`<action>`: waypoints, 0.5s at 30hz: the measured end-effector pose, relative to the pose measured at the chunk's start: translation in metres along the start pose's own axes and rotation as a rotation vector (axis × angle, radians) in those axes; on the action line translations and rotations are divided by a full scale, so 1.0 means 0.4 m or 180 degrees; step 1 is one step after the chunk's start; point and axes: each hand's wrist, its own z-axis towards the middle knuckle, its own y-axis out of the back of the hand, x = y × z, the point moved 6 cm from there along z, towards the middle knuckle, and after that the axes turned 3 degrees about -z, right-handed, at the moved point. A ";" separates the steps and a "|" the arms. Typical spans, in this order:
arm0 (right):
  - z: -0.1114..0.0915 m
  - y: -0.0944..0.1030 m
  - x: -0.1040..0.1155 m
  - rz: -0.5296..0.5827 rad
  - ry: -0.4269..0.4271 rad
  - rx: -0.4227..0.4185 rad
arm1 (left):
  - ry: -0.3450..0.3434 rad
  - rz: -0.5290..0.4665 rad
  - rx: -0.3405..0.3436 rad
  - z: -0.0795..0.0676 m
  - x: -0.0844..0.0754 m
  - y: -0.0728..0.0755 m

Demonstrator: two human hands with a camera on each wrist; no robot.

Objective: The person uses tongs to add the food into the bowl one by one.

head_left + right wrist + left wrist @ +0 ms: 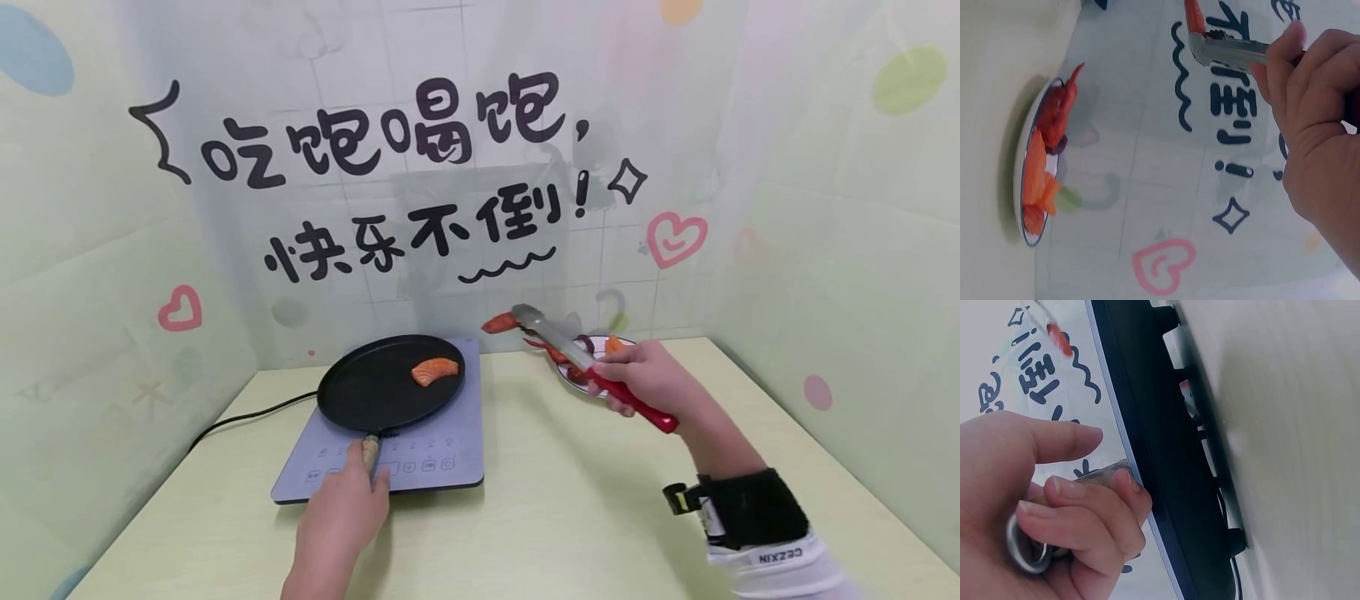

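Note:
My left hand (343, 506) has its fingers curled round the wooden handle (370, 451) of a flat black frying pan (375, 392). The handle's metal ring (1025, 547) shows by the palm in the left wrist view. An orange salmon slice (435, 372) lies at the pan's right side. My right hand (651, 379) grips metal tongs (558, 340) by their red handle (637, 406). Between the tongs' tips, a reddish-orange food piece (500, 323) hangs in the air right of the pan. Its exact kind is hard to tell.
Under the pan sits an induction cooker (465, 442), its black cord (255, 412) running left. At the back right stands a white plate (1020, 162) with red crayfish-like food (1057, 109) and orange pieces (1034, 165). A printed wall sheet (480, 50) encloses the table (555, 500).

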 end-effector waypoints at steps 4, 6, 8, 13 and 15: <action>0.012 -0.089 0.008 0.0490 0.0050 0.0092 | 0.0024 -0.0010 0.0012 0.000 0.001 0.000; 0.015 -0.135 0.008 0.0604 0.0023 0.0174 | 0.0022 -0.0009 0.0006 0.000 0.002 0.000; 0.018 -0.177 0.005 0.0611 -0.0001 0.0271 | 0.0020 -0.0010 0.0000 0.000 0.003 0.000; 0.017 -0.253 -0.008 0.0498 -0.0055 0.0499 | 0.0008 -0.0015 -0.0016 -0.001 0.004 0.001; 0.015 -0.273 -0.011 0.0482 -0.0051 0.0575 | 0.0004 -0.0012 -0.0019 -0.001 0.004 0.002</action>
